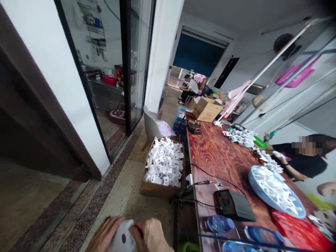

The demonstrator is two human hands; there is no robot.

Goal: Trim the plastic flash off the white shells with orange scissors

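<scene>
At the bottom edge I have a white rounded plastic piece (121,238) with a dark round spot on its face. My left hand (103,233) is closed around its left side. My right hand (152,233) grips its right edge, fingers bent and thumb against it. The lower part of the piece is cut off by the frame. Beyond my hands, a cardboard box (162,190) on the floor is heaped with small white plastic pieces (165,161).
Right of me stands a wood-grain table (210,150) bearing a black soldering station (233,204), water bottles (220,223), a blue basin (253,183) of white pieces and a carton (208,109). A person (296,157) works across it. Behind the box is a grey chair (150,122). Another person (193,86) sits farther back.
</scene>
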